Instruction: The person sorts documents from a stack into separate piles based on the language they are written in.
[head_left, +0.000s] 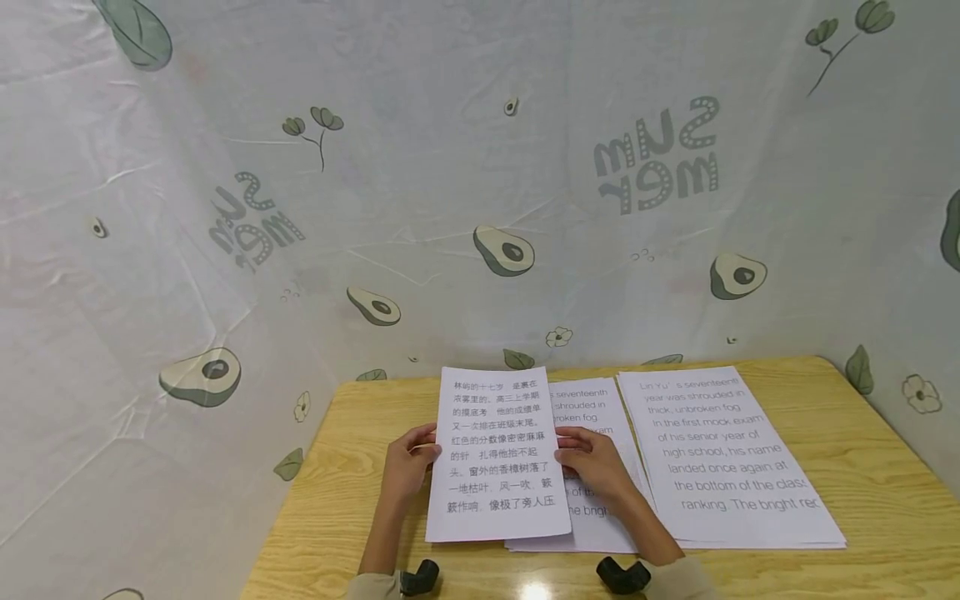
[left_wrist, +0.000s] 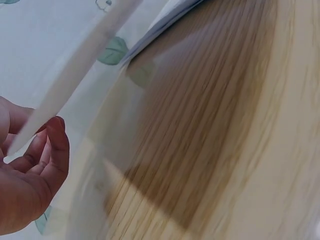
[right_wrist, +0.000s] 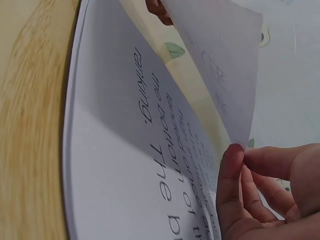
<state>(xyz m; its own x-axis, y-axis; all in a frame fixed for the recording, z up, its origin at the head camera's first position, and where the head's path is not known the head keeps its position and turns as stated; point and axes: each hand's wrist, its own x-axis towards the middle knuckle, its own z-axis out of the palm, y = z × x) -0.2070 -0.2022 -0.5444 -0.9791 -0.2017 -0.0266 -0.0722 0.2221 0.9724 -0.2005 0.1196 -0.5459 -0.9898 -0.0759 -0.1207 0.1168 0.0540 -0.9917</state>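
Note:
Both hands hold up a sheet of paper (head_left: 495,467) printed with Chinese characters, one hand at each side edge. My left hand (head_left: 408,462) pinches its left edge between thumb and fingers; the left wrist view shows the paper (left_wrist: 75,65) nearly edge-on above the table. On the opposite edge, my right hand (head_left: 596,462) pinches the sheet, with thumb and fingertip meeting at the paper's margin in the right wrist view. Beneath the raised sheet lies a stack of English-printed pages (head_left: 600,525), partly covered by it and by the right forearm.
A second stack of English-printed pages (head_left: 735,467) lies to the right, its sheets slightly fanned. Everything rests on a wood-grain table (head_left: 337,450). A pale cloth (head_left: 420,167) printed with avocados hangs behind and at the sides.

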